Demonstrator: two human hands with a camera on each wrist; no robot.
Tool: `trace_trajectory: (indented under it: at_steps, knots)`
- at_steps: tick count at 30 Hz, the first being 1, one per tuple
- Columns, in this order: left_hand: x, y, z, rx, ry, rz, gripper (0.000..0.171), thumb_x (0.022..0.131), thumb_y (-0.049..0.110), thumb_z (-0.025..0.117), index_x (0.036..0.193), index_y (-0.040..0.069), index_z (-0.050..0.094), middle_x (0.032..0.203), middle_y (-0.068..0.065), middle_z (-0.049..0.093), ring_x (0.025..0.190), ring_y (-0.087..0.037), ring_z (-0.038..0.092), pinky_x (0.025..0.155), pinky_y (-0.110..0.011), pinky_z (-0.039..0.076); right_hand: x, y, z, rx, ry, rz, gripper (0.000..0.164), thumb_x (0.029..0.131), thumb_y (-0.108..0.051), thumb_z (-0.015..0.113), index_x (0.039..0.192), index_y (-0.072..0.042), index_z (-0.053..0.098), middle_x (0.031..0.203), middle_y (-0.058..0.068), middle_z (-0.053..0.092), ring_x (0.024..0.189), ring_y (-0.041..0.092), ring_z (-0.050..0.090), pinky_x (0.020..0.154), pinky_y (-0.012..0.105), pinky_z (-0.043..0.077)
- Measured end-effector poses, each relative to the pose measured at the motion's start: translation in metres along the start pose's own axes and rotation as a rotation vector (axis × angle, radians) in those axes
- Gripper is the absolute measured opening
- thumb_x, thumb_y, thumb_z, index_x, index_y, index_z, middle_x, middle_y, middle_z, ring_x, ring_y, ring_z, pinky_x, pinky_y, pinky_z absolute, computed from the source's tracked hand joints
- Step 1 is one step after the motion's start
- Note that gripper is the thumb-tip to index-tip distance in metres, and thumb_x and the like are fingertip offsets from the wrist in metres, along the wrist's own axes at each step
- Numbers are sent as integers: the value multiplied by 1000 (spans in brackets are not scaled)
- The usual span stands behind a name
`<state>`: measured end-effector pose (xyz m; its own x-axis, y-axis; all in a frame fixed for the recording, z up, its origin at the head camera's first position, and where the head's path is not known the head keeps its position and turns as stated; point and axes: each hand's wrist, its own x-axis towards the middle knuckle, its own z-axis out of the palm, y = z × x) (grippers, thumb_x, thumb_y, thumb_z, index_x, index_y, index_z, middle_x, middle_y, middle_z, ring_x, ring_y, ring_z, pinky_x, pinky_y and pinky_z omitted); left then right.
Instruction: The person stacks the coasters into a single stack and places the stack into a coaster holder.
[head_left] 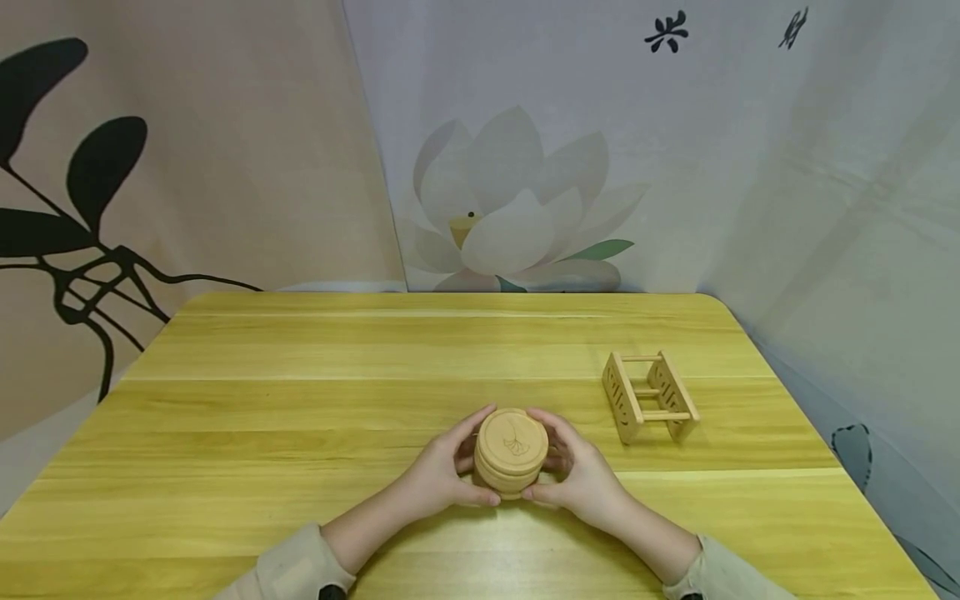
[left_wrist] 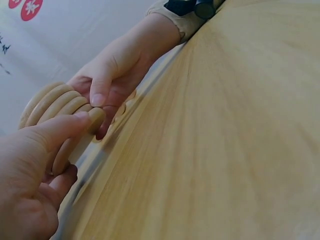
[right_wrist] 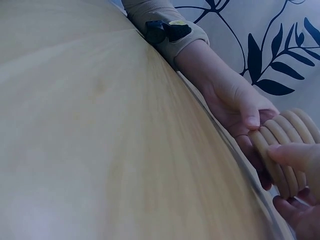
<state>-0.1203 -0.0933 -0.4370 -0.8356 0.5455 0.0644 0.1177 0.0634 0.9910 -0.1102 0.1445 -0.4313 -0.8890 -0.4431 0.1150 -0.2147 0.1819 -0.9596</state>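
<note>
A stack of several round wooden coasters is held between both hands near the front middle of the table; the top one bears an engraved leaf. My left hand grips the stack from the left, thumb at the near side and fingers around the far side. From the right, my right hand grips it the same way. In the left wrist view, both thumbs press near the lowest rim of the coasters. The right wrist view shows the layered edges of the coasters, with fingers below them close over the table.
A small wooden rack with slotted side panels and crossbars stands to the right, beyond my right hand. The wooden table reaches back to a printed curtain with a lotus flower and dark leaves.
</note>
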Motion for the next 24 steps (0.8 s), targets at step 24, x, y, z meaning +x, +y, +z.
trace_trajectory:
  at_steps: [24]
  knots:
    - [0,0,2,-1,27,-20,108,63,-7,85,152,9,26,143,-17,40,121,-31,50,91,-28,47,-4,-2,4,-77,32,-62,86,77,-18,80,147,-6,32,137,14,49,119,29,51,92,35,48]
